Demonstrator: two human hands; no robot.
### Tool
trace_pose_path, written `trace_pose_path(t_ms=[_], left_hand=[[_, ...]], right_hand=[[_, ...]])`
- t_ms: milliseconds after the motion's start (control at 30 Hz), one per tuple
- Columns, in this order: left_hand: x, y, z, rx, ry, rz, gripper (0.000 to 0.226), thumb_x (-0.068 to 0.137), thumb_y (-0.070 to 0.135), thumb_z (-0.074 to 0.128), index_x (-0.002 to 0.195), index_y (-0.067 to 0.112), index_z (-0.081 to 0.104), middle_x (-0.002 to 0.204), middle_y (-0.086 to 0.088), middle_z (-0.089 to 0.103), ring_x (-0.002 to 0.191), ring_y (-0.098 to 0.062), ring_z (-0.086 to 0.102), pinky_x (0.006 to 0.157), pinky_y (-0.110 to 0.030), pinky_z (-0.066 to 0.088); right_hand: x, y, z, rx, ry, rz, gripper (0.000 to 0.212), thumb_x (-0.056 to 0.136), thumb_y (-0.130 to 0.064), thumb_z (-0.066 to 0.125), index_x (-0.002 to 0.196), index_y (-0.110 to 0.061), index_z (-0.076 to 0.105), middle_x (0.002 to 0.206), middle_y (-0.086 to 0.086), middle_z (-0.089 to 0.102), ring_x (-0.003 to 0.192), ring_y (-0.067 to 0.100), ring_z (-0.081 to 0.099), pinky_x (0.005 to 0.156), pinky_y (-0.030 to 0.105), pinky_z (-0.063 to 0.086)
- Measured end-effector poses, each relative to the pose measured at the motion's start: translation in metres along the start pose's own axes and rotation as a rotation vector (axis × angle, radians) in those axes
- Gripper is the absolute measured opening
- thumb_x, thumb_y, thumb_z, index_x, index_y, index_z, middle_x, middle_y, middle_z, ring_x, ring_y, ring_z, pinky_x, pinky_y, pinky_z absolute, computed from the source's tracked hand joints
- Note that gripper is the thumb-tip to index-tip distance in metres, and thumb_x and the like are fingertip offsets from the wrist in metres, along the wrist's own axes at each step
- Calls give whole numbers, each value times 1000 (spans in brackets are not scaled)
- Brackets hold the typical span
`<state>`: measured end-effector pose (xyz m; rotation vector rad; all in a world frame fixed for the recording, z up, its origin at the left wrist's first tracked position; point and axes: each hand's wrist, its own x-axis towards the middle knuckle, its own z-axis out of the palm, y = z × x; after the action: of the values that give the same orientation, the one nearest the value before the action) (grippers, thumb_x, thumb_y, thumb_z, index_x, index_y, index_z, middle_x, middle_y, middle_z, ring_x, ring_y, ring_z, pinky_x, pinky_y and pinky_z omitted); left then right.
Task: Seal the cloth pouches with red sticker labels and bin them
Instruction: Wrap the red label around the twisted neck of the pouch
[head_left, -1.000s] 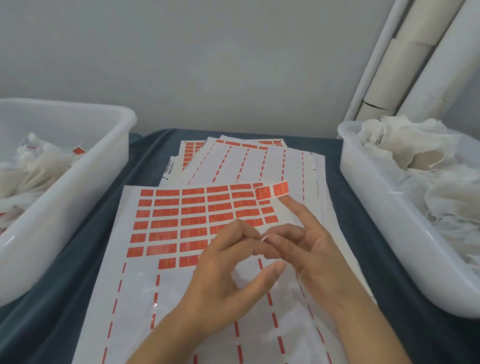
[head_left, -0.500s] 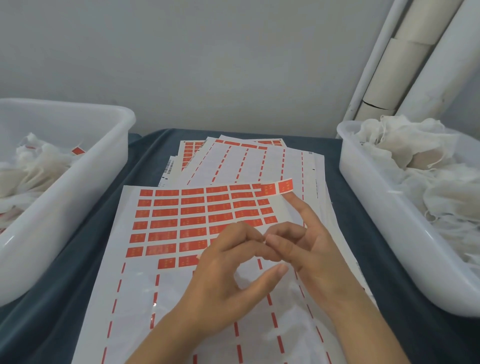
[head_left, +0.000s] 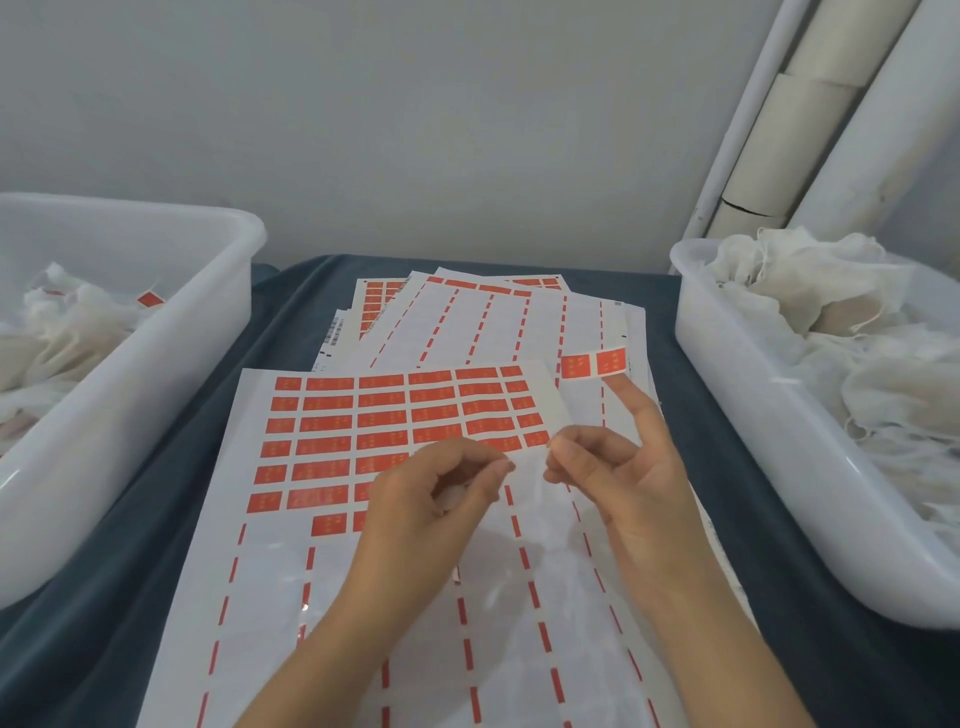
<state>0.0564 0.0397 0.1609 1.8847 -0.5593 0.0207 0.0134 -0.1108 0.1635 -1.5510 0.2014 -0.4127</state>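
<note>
Two bins (pouches indistinct)

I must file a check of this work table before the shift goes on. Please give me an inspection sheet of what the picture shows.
Surface: dark blue cloth covers the table.
Job's things: top label sheet, partly used, red labels left in its upper part; more sheets beneath. One peeled red label sticks on the right index fingertip. Right bin holds white cloth pouches; left bin holds pouches, one showing a red label.
Clutter: nothing seen.
Hands: left hand with fingers curled; whether it pinches anything cannot be told. Right hand raised above the sheet.
Cables: nothing seen.
Surroundings: grey wall; pale rolls lean at the back right.
</note>
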Motion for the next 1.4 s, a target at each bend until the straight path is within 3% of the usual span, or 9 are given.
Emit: trace_pose_path(t_ms=[200,333,433,633,1033,1400], left_hand=[[2,-3,-4,-26,27,-56,19,79,26,67,71,42,60,75,35,61,78,14,55,60,2,40],[0,-2,-4,2,-16,-19,28,80,21,66,70,45,58,70,39,59,79,15,55,61,3,40],[1,-1,-4,32,-25,15,33,81,18,65,70,47,55,69,44,56,81,18,53,63,4,38],[1,-2,-3,19,-11,29,30,81,20,66,71,46,57,70,41,58,79,15,55,62,3,40],[1,-1,-4,-11,-9,-18,27,80,21,67,69,45,59,68,36,60,78,13,56,61,2,41],[0,2,-2,-24,-16,-45,25,81,22,66,68,42,60,70,35,61,80,13,56,59,2,40]], right_hand=[[-2,-8,-2,-165,148,-20,40,60,-56,60,98,-44,56,102,-26,60,95,-14,56,62,3,47],[-6,-15,-1,-137,-120,-26,21,68,-42,64,86,-32,66,104,-22,63,99,-7,59,75,6,48],[-7,-12,4,-210,-246,7,26,73,-38,60,95,-25,64,100,-25,66,98,-9,59,76,3,45],[-6,-9,3,-213,-218,28,25,70,-41,58,90,-26,61,93,-26,66,88,-9,62,68,0,44],[-4,-3,4,-309,-180,-25,23,69,-45,57,86,-31,60,90,-21,67,87,-5,64,76,6,48],[-3,1,5,-336,-162,-56,20,69,-45,57,85,-33,60,87,-24,66,85,-5,64,74,5,48]])
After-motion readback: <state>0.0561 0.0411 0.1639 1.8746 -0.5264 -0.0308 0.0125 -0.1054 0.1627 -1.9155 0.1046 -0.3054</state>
